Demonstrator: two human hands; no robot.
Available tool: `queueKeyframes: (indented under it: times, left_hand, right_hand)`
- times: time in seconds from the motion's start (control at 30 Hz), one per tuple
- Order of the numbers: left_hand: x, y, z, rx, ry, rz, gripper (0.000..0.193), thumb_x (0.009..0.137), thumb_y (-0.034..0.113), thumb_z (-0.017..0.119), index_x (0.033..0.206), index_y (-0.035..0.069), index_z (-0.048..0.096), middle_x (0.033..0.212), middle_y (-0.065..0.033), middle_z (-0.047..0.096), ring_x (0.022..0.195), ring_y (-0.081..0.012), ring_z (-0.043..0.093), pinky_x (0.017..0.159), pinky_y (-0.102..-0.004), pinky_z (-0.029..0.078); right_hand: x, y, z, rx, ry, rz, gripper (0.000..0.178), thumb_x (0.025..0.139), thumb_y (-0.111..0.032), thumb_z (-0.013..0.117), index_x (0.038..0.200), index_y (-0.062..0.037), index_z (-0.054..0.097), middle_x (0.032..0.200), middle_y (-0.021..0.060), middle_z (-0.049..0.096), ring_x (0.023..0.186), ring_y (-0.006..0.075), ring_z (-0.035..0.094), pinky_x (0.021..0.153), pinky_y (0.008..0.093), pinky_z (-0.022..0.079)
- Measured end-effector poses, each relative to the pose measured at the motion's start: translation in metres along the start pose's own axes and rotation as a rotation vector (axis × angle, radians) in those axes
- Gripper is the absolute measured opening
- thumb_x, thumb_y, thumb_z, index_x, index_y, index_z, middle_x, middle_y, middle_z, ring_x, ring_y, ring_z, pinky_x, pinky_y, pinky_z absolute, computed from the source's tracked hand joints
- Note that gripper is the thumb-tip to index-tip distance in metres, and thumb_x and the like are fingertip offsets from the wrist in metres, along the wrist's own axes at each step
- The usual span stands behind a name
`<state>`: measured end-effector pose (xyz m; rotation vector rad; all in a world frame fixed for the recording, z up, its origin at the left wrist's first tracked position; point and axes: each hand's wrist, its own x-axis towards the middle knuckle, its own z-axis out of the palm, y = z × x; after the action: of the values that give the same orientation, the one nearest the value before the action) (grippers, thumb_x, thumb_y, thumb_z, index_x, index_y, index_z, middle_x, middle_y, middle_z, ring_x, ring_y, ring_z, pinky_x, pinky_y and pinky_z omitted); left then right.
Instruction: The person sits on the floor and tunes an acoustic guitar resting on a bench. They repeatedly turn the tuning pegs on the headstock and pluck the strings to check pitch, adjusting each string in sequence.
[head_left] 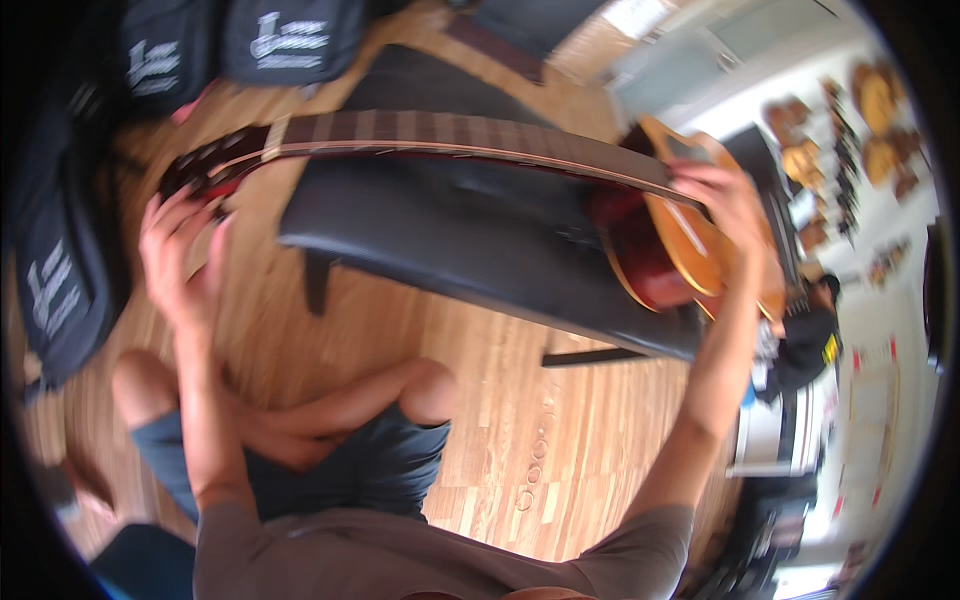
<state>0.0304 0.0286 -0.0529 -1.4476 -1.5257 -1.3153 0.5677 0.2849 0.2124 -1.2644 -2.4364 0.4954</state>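
An acoustic guitar [690, 245] lies on its side on a black padded bench [430, 225], its orange top turned right and its dark red side toward me. The long neck [450, 130] reaches left past the bench end, with a coppery string along its near edge. My left hand [185, 255] is at the headstock [215, 165], thumb and fingers closed about a tuning peg [220, 212]. My right hand [728, 205] reaches over the body where the neck meets it. Its fingers are bent at a string there; blur and the hand hide the exact hold.
Several string coils [535, 465] lie on the wooden floor [500, 400]. Black bags [290, 40] stand at the far left. My crossed legs [320, 420] are below the bench. Guitars [800, 160] hang on the right wall, and another person [810, 340] is near it.
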Motion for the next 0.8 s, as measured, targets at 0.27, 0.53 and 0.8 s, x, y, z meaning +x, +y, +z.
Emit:
queueKeyframes:
  times: [0.27, 0.53, 0.8]
  left_hand:
    - [-0.013, -0.012, 0.008, -0.008, 0.002, -0.018, 0.022, 0.087, -0.007, 0.080, 0.108, -0.004, 0.073, 0.114, -0.0143, 0.070, 0.118, -0.0347, 0.069, 0.113, -0.0562, 0.050]
    - [-0.014, -0.009, 0.012, -0.008, -0.006, 0.010, 0.020, 0.091, -0.004, 0.077, 0.110, -0.003, 0.071, 0.115, -0.0133, 0.070, 0.119, -0.0342, 0.068, 0.113, -0.0543, 0.051]
    - [-0.007, -0.001, 0.006, 0.051, -0.009, -0.003, 0.019, 0.093, -0.002, 0.076, 0.110, -0.002, 0.069, 0.115, -0.0131, 0.070, 0.121, -0.0342, 0.068, 0.114, -0.0541, 0.049]
  right_hand:
    - [0.001, -0.009, -0.011, 0.038, -0.033, -0.026, 0.030, 0.085, -0.022, 0.089, 0.105, -0.0011, 0.082, 0.113, 0.0115, 0.080, 0.106, 0.0194, 0.074, 0.100, 0.0330, 0.055]
    - [-0.011, 0.000, -0.007, 0.036, 0.063, 0.003, 0.029, 0.085, -0.025, 0.089, 0.105, -0.0049, 0.084, 0.110, 0.0097, 0.081, 0.101, 0.0169, 0.074, 0.095, 0.0308, 0.055]
    - [-0.009, 0.001, -0.003, 0.082, 0.062, -0.073, 0.028, 0.081, -0.023, 0.091, 0.102, -0.0062, 0.084, 0.112, 0.0085, 0.081, 0.107, 0.0194, 0.074, 0.099, 0.0311, 0.054]
